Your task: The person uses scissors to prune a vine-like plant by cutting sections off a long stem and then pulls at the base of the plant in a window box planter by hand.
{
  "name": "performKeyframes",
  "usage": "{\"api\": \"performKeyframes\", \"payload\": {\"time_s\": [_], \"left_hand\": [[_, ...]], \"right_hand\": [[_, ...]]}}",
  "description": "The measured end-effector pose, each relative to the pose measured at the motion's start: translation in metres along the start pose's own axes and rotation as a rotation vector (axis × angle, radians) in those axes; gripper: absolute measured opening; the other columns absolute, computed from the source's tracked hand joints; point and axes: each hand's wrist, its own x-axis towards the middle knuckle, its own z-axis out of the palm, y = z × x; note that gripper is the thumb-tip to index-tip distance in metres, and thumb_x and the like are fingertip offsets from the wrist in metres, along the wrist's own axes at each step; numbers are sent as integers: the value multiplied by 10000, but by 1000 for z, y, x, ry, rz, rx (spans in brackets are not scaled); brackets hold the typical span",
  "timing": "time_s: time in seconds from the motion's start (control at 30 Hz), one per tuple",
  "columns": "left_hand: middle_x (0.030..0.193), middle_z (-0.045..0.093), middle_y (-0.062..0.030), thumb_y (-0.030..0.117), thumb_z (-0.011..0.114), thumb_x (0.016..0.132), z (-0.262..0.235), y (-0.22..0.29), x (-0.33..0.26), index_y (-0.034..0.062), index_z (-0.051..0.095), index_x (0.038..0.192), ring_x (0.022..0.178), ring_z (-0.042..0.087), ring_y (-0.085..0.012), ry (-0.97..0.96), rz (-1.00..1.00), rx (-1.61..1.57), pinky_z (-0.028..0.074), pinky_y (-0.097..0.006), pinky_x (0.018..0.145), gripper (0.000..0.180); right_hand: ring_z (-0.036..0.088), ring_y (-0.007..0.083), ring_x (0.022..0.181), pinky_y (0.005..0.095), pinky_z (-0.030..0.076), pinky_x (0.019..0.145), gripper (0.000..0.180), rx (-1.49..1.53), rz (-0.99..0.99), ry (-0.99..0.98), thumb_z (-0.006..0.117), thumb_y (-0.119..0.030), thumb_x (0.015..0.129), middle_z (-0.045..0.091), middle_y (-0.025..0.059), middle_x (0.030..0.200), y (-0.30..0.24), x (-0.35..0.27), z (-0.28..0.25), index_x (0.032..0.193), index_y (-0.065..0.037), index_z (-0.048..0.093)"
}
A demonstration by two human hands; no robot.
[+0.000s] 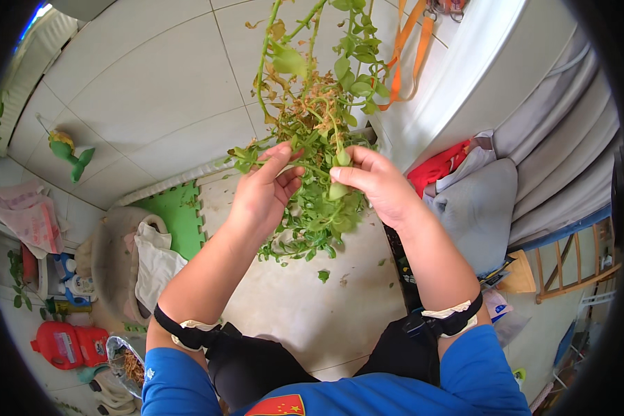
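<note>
A trailing green plant (319,201) hangs in front of me, its long stems running up past the top edge and its leafy ends bunched low. Brown, withered leaves (326,100) are tangled in its middle. My left hand (267,184) is closed at the plant's left side, thumb and curled fingers around a leafy stem. On the other side, my right hand (378,184) pinches a stem with plump green leaves between thumb and forefinger. Foliage partly hides the fingertips of both hands.
Loose leaves (323,276) lie on the pale floor. To the left are a green foam mat (177,215), a grey pet bed (111,256) with a white cloth, and a red jug (66,344). An orange strap (419,59) hangs upper right; grey curtains (555,152) stand right.
</note>
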Motion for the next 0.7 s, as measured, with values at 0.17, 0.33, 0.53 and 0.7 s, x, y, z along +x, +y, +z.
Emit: {"api": "performKeyframes", "payload": {"time_s": [0.17, 0.33, 0.53, 0.7], "left_hand": [[908, 568, -65, 111, 554, 835, 2, -7, 1, 60, 411, 1132, 811, 550, -144, -105, 19, -19, 445, -271, 711, 334], [831, 549, -47, 89, 532, 844, -15, -1, 10, 48, 395, 1136, 773, 552, -141, -59, 92, 46, 447, -271, 684, 326], [765, 539, -37, 95, 530, 845, -26, -5, 19, 46, 426, 1100, 682, 553, -132, -72, 94, 33, 450, -255, 618, 280], [770, 534, -40, 96, 523, 849, -18, -10, 25, 41, 426, 1101, 675, 552, -133, -18, 78, -28, 456, -252, 584, 276]], "right_hand": [[541, 118, 810, 271, 412, 767, 147, -17, 76, -35, 548, -186, 825, 574, 16, 837, 5, 2, 10, 921, -75, 547], [556, 136, 810, 279, 422, 746, 182, 141, 41, 7, 558, -237, 818, 590, 27, 849, 13, 6, 11, 924, -89, 562], [540, 132, 780, 270, 429, 707, 200, 229, -45, 62, 525, -240, 839, 559, 8, 816, 2, 2, 4, 964, -85, 539], [553, 162, 847, 295, 427, 783, 306, 306, -163, -83, 508, -243, 842, 575, 38, 886, 0, -2, 7, 1073, -44, 509]]}}
